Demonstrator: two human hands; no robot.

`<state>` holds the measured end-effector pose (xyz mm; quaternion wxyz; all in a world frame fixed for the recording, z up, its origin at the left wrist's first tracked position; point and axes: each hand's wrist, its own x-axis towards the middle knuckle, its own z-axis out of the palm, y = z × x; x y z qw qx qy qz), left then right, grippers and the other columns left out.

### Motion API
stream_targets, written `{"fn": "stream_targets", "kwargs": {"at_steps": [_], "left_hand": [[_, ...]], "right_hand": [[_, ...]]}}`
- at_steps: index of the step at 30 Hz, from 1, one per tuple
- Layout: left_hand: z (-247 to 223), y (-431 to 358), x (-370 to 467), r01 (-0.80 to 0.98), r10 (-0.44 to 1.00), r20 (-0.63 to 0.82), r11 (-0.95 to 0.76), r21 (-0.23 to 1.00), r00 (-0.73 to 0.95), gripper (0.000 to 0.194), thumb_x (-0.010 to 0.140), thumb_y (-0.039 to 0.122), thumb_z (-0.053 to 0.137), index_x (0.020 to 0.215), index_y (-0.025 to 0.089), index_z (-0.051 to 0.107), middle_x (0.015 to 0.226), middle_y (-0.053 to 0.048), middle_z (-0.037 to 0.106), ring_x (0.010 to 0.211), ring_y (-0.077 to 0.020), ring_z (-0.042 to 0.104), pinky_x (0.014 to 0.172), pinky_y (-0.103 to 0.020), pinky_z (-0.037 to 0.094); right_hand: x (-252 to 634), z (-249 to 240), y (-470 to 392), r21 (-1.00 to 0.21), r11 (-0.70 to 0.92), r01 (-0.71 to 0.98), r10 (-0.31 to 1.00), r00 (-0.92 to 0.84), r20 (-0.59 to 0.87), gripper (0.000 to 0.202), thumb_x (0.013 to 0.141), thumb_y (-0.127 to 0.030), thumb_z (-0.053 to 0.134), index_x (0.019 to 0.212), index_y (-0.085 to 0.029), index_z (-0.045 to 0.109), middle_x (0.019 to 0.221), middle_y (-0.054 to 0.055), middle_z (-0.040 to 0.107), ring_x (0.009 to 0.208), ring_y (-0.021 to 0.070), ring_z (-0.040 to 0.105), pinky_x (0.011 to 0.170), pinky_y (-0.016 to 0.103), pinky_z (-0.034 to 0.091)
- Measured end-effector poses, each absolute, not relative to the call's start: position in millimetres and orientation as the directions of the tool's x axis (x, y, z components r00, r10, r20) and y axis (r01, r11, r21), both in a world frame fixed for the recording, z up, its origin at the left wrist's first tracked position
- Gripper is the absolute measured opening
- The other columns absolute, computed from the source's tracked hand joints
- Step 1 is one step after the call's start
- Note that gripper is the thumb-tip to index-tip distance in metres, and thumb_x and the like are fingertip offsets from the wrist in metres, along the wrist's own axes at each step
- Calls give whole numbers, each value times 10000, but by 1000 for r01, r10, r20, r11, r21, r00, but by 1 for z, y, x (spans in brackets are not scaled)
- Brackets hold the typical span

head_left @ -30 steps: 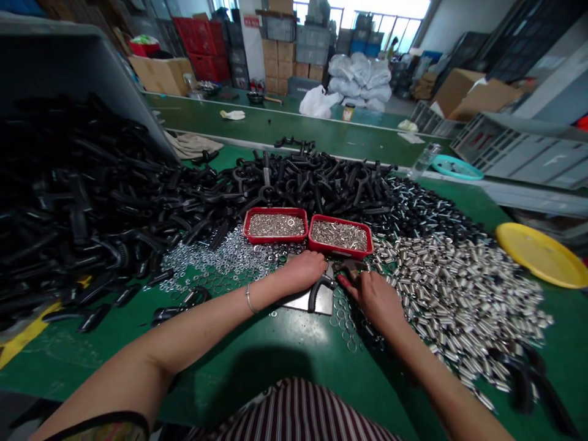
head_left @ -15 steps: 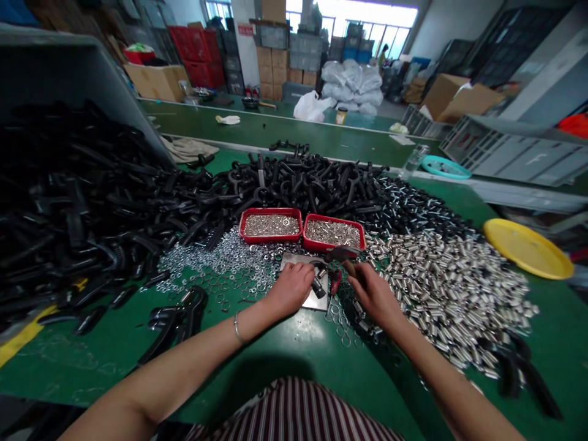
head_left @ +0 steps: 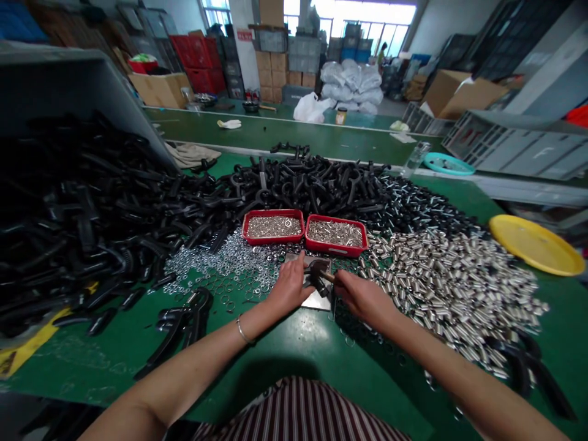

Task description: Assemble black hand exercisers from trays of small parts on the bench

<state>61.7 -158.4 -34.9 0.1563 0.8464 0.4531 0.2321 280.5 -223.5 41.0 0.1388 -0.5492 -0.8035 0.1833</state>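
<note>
My right hand (head_left: 362, 298) is closed round the wooden handle of a hammer (head_left: 316, 267). The dark hammer head lies over the black handle-like part (head_left: 323, 288), and whether they touch I cannot tell. Beside it, my left hand (head_left: 288, 284) has its fingers closed on the part, with the thumb side hidden by the part. Under both is a flat metal plate (head_left: 316, 301) on the green table. Just behind the plate stand two red trays: the left tray (head_left: 274, 242) holds tiny metal pieces, the right tray (head_left: 337, 250) small pins.
Silver cylinders (head_left: 445, 282) are heaped on the right, and washers and rings (head_left: 220, 263) are scattered on the left. A pile of black parts (head_left: 294, 184) spreads behind the trays, spilling from a grey bin (head_left: 133, 104). A yellow lid (head_left: 535, 245) lies far right.
My right hand has moved left, bringing the hammer head from above the plate's right edge down over the black part. The left hand has shifted slightly beside the part.
</note>
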Motion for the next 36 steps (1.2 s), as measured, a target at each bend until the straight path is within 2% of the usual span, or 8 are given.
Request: {"fn": "stream_targets", "kwargs": {"at_steps": [4,15,18,21,24,28,33,36], "left_hand": [[-35,-155,62,700,840,238,-539,468,488,1021,793,329,708,1546,146,42,1260,-165,582,1209,-346,509,1046,-538,375],[-29,-160,66,729,832,221,-553,402,509,944,812,344,686,1529,107,119,1267,-182,588,1215,-348,518,1054,-533,372],[-19,-158,67,726,828,217,-559,400,518,882,799,357,696,1500,91,233,1261,-200,605,1208,-356,539,1052,-531,384],[-3,-147,63,674,861,121,-468,572,494,783,823,392,671,1474,128,325,1165,-158,673,1084,-309,630,956,-450,476],[7,-134,54,582,888,10,-309,752,459,654,880,416,606,1437,144,395,1136,-124,693,1009,-249,664,887,-375,514],[-4,-130,45,674,900,110,-393,626,422,437,843,304,648,1253,167,583,1230,-118,636,1178,-277,563,1031,-434,423],[-28,-145,46,676,889,112,-415,609,445,390,867,419,641,1199,217,615,1230,-78,621,1181,-272,522,1033,-459,390],[-32,-150,47,667,898,125,-401,628,422,393,852,395,655,1209,240,602,1253,-62,606,1199,-272,504,1042,-461,367]], "right_hand": [[284,37,-218,-515,288,807,956,-276,102,145,1002,-342,417,1034,-227,499,910,56,669,760,191,626,662,275,423],[288,30,-215,-533,280,798,954,-293,61,118,970,-329,453,978,-225,510,891,51,668,726,188,617,640,279,402],[295,19,-216,-661,147,735,973,-229,-38,162,948,-375,482,967,-222,530,801,25,664,615,171,596,563,271,398],[326,11,-217,-746,-42,664,995,-42,-94,275,951,-448,449,1046,-212,552,744,16,657,503,159,557,484,273,388],[372,14,-216,-582,-79,809,997,77,-28,313,930,-452,466,1039,-190,600,785,66,677,582,204,596,545,319,434],[394,27,-214,-152,13,988,967,26,252,307,938,-408,488,995,-155,652,982,183,678,913,313,620,791,427,451],[316,8,-210,-253,-30,967,998,14,-67,337,1005,-450,404,914,-207,620,811,93,710,730,241,667,623,312,425],[273,-11,-203,-206,-121,971,988,98,-118,367,973,-523,447,905,-194,595,806,124,721,688,255,680,558,304,395]]}}
